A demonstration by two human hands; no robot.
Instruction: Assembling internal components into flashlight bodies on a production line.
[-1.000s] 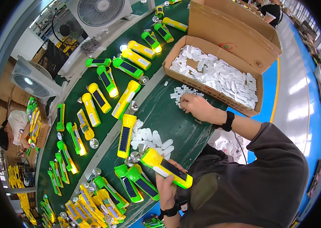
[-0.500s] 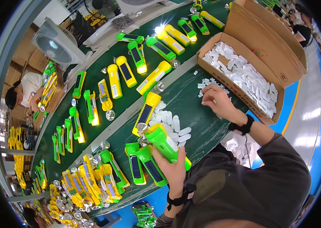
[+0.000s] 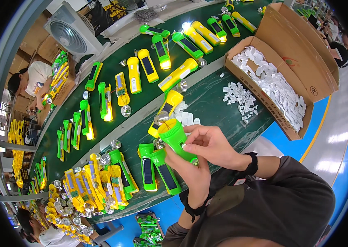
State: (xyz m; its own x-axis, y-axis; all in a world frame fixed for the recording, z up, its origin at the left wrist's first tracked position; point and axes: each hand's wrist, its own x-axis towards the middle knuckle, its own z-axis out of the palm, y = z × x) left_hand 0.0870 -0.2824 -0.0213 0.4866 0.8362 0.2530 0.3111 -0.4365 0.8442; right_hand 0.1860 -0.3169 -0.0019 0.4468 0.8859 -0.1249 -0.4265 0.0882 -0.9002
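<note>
My left hand (image 3: 191, 175) is wrapped round a green flashlight body (image 3: 172, 133), tilted with its open round end up and to the left. A silver reflector (image 3: 161, 117) hangs at that end. My right hand (image 3: 214, 146) is closed at the flashlight's side, thumb and fingers pinching a small white plastic piece (image 3: 184, 146) against it; most of the piece is hidden. Behind the flashlight lie a yellow flashlight (image 3: 171, 101) and white oval covers (image 3: 185, 118), partly covered by my hands. Two green flashlights with dark solar panels (image 3: 165, 173) rest left of my left hand.
A cardboard box (image 3: 264, 96) full of white covers stands at the right, beside a pile of small white pieces (image 3: 240, 99). Rows of green and yellow flashlights (image 3: 134, 76) lie on the green belt beyond. Opened yellow housings (image 3: 95, 183) crowd the left. Another person (image 3: 34, 82) works at far left.
My right hand has come from the pile of small white pieces to the flashlight in my left hand. The flashlight has turned more upright, its open end now facing up.
</note>
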